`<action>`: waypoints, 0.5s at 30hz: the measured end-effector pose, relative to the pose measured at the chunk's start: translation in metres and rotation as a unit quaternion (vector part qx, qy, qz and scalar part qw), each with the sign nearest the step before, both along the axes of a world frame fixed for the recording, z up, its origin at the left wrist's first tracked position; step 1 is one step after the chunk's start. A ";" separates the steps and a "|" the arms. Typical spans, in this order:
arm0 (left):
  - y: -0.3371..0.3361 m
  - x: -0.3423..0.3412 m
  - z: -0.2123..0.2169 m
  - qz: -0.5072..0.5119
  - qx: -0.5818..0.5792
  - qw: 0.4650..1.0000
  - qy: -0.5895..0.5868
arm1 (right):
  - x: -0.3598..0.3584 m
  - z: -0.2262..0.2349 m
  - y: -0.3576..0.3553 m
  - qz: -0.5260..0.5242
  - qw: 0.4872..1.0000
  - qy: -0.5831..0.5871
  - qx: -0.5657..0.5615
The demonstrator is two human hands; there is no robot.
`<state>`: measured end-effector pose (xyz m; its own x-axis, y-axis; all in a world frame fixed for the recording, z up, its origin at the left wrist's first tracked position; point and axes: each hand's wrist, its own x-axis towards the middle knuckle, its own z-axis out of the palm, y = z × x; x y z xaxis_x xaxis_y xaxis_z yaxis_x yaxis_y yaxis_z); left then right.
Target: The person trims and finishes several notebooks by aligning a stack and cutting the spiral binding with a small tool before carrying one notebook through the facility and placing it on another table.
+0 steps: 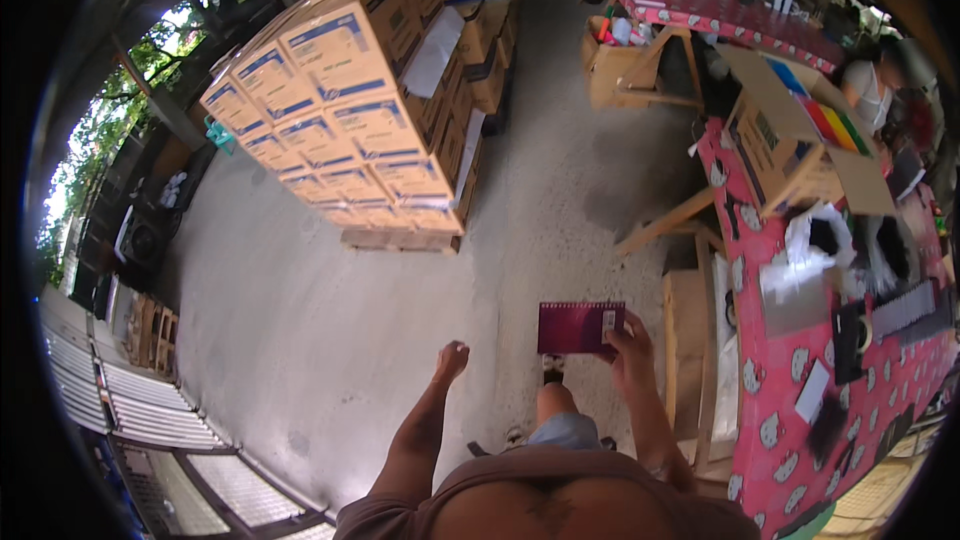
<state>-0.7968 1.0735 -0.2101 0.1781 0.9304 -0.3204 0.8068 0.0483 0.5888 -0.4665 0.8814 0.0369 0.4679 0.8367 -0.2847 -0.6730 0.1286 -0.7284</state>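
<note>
My right hand point(630, 348) grips the right end of a dark purple spiral notebook point(575, 328), held out in front of me over the concrete floor. The spiral runs along the notebook's far edge, and a small white label sits near my thumb. To the left, apart from the notebook, my left hand point(454, 358) hangs over the floor with its fingers curled; nothing shows in it.
Stacked cardboard cartons point(350, 110) stand on a wooden pallet point(400, 241) ahead left. Along my right runs a pink-covered table point(770, 420) bearing an open carton point(785, 150) of colourful notebooks and plastic bags point(820, 240). Two people sit at the far right.
</note>
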 end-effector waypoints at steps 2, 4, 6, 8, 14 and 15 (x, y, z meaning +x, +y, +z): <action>0.070 0.069 0.016 -0.030 0.014 0.999 -0.040 | 0.019 0.000 0.046 -0.025 1.000 -0.006 -0.016; 0.128 0.121 0.024 -0.088 0.022 0.995 -0.034 | 0.039 0.003 0.095 -0.043 0.998 -0.027 -0.045; 0.167 0.147 0.002 -0.150 0.063 0.986 -0.029 | 0.069 -0.009 0.153 -0.046 0.994 -0.068 -0.073; 0.190 0.177 -0.004 -0.136 -0.062 0.987 0.052 | 0.125 -0.009 0.218 0.005 0.996 -0.060 -0.061; 0.321 0.142 -0.001 -0.062 -0.247 0.966 0.033 | 0.270 0.061 0.429 0.078 0.946 -0.311 -0.049; 0.347 0.158 0.001 0.094 -0.222 0.970 -0.029 | 0.295 0.057 0.458 0.082 0.948 -0.306 -0.044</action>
